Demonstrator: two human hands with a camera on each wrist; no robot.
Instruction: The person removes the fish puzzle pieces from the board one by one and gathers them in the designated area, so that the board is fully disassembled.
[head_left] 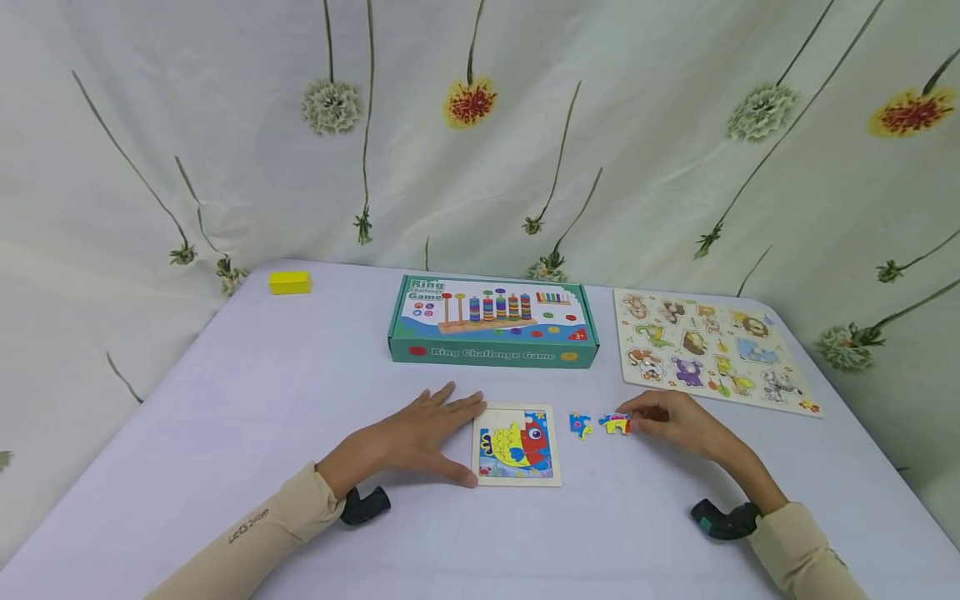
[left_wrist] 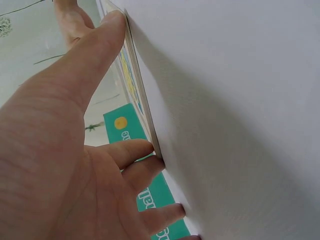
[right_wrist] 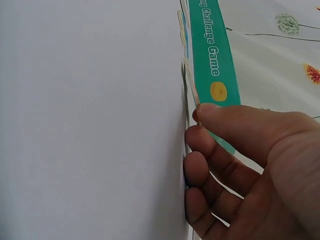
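A small wooden puzzle tray (head_left: 556,454) lies on the table with a red and yellow fish picture (head_left: 517,443) inside its pale rim. My left hand (head_left: 412,437) spreads along the tray's left side, thumb at the near corner and index finger at the far corner. In the left wrist view, the straight fingers touch the tray's edge (left_wrist: 138,85). To the right of the tray, my right hand (head_left: 675,421) pinches a colourful jigsaw piece (head_left: 617,423) between thumb and index finger, close over the table. Between that piece and the tray lies a blue jigsaw piece (head_left: 579,424).
A green Ring Challenge Game box (head_left: 493,354) stands behind the tray. At the back right lies an animal puzzle board (head_left: 720,346), and a yellow block (head_left: 289,282) sits at the back left. A flowered curtain (head_left: 637,150) hangs behind the white-covered table (head_left: 337,333).
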